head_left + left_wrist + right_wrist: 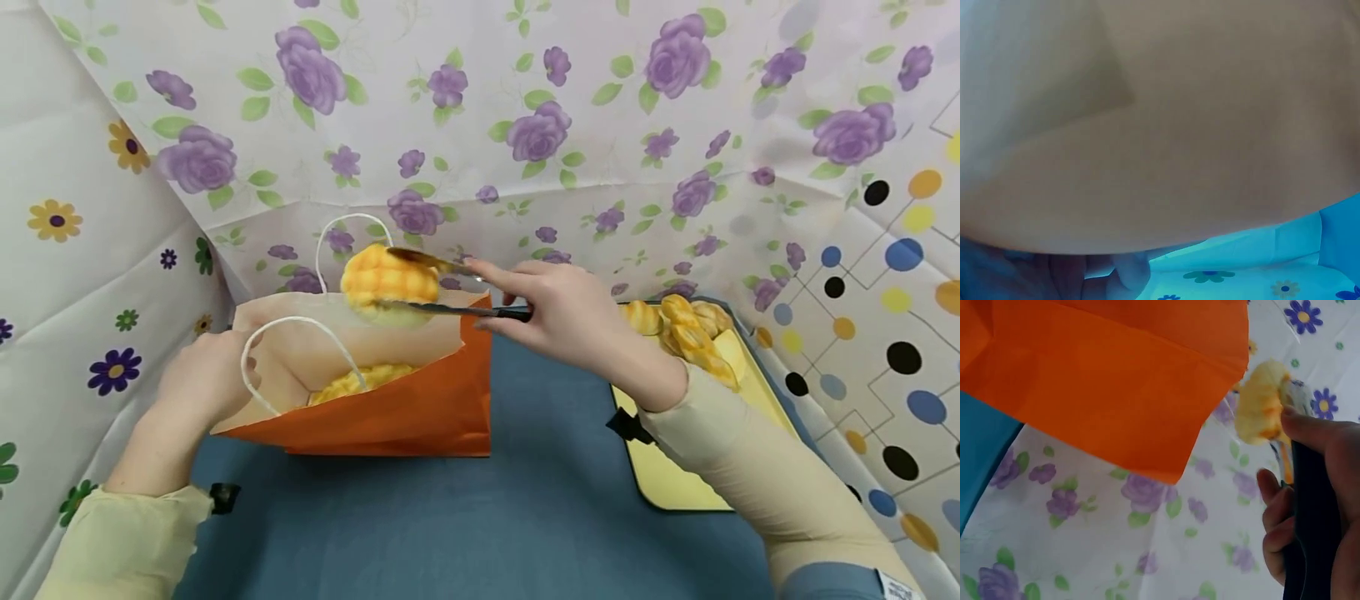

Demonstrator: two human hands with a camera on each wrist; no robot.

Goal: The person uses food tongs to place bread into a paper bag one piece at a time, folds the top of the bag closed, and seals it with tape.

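Tongs (pixel 465 311) with dark handles are gripped in my right hand (pixel 566 312). Between their tips they pinch a round yellow bun (pixel 390 279) with a grid-scored top, held above the mouth of an orange paper bag (pixel 390 417). The same bun (pixel 1261 403) and the dark tong handles (pixel 1313 519) show in the right wrist view. My left hand (pixel 206 379) holds the bag's left edge by its white cord handle (pixel 300 321). Another yellow scored piece of bread (pixel 363 382) lies inside the bag. Bag paper fills most of the left wrist view.
On the right, a yellow tray (pixel 667 475) with a dark rim carries several breads (pixel 690 333) at its far end, partly behind my right arm. A blue cloth (pixel 525 517) covers the table. Flower-patterned sheets (pixel 480 125) stand behind and at the sides.
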